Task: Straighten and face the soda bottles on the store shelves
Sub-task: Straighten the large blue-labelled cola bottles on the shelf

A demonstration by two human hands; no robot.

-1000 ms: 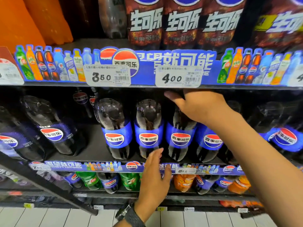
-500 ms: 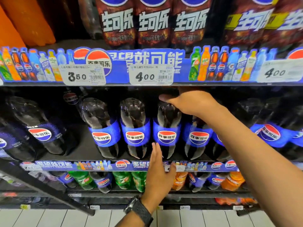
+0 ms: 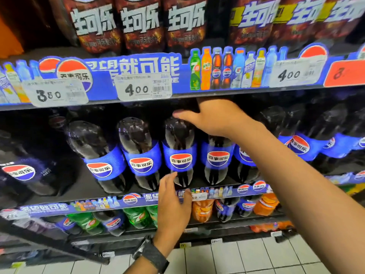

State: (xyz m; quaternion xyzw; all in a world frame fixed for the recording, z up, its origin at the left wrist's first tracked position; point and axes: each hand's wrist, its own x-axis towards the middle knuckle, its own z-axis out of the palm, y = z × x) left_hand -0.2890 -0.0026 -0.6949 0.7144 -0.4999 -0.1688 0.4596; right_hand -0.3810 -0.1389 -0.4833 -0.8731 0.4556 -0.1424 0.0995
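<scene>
Below the price tag [image 3: 144, 89]: right hand [image 3: 215, 117] over a cola bottle [image 3: 218, 158], grip hidden.
Left hand [image 3: 173, 200]: flat, farther below, holding nothing.
Facing: steady base, twist gently.

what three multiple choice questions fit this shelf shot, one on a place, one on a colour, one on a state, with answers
1. Where is the right hand?
A) on the floor
B) at the tops of the cola bottles, under the upper shelf strip
C) on the lowest shelf

2. What colour are the cola bottles' label bands?
A) green
B) yellow
C) blue

3. How is the left hand?
A) a fist
B) fingers straight, gripping nothing
C) wrapped round a cap

Answers:
1 B, it reaches in over the bottle shoulders just below that strip.
2 C, each band is blue with a red, white and blue logo.
3 B, its fingers point up near one bottle's base.
</scene>
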